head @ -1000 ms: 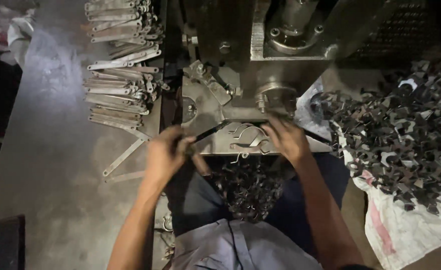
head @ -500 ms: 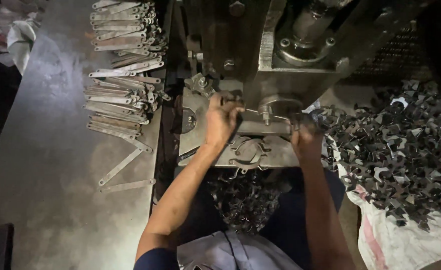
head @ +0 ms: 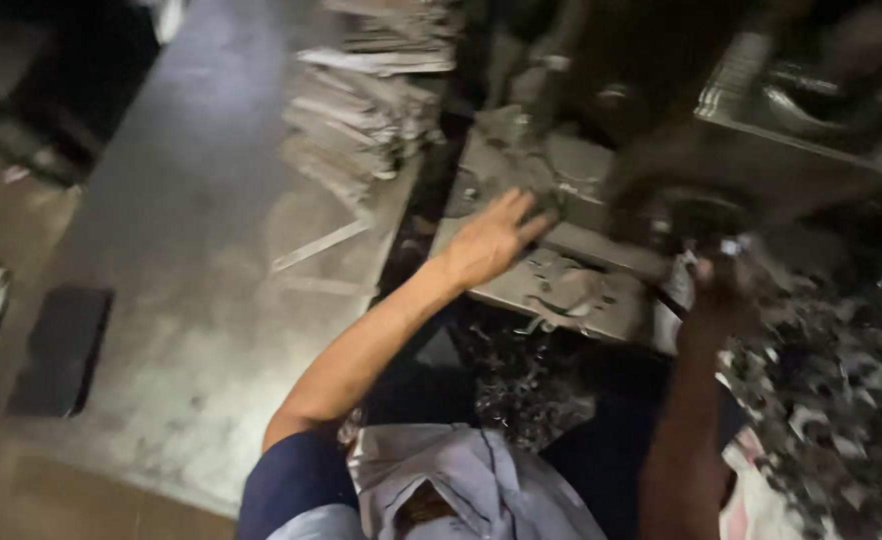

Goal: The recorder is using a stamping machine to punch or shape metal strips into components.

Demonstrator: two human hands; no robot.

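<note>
Head view: hands at the press bed

Far left, a dark flat block [head: 61, 350] lies on the grey floor; stacked metal strips [head: 361, 120] sit beyond. The left hand [head: 491, 238] reaches forward, arm extended, fingers spread and holding nothing, touching the machine's steel plate [head: 561, 290]. Keeping fingers clear of the ram seems wise. The right hand [head: 721, 285] is raised and clenched around something small, blurred. Stamped metal scraps [head: 841, 400] heap on the right.

Blurring heavily across the press machine [head: 761, 110], smearing its upper parts beyond telling. Hiding the right hand [head: 718, 290] in shadow, its grip unreadable. Running off the right edge: the dark metal pieces [head: 841, 400]. Melting together, the stacked flat strips [head: 361, 120].
</note>
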